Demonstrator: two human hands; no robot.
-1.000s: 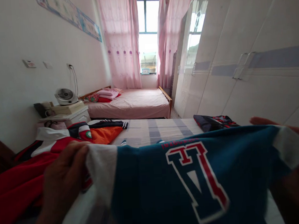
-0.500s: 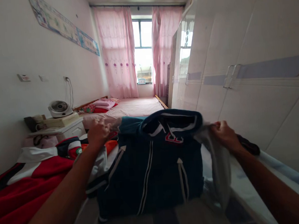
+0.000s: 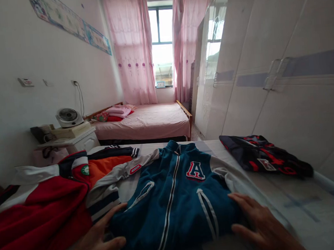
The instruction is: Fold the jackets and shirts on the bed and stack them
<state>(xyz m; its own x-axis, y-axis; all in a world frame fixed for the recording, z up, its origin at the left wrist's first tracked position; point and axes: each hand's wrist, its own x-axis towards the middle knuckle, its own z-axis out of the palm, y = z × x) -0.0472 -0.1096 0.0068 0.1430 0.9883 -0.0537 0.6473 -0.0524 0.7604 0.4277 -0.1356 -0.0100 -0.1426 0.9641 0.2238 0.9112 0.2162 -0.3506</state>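
A teal zip-up jacket point(image 3: 163, 201) with a letter A on its chest lies face up, collar pointing away from me. Its grey sleeves spread out to both sides. At the jacket's lower left edge, my left hand point(image 3: 102, 236) rests with thumb and fingers apart. My right hand point(image 3: 256, 219) is at the lower right edge, likewise spread and touching the cloth. Neither hand grips anything that I can see. A red jacket point(image 3: 52, 209) with white and orange clothing around it lies left of the teal one.
A folded black and red garment point(image 3: 268, 156) lies at the right on the pale bedsheet point(image 3: 298, 203). Beyond stands another bed point(image 3: 158, 120) with a pink cover. A white wardrobe point(image 3: 268, 106) lines the right wall. A small fan point(image 3: 69, 116) sits on the bedside cabinet point(image 3: 82, 140).
The teal jacket, held up by its shoulders before, now lies flat on the bed. Both hands have let go of the shoulders and come down to its lower sides.
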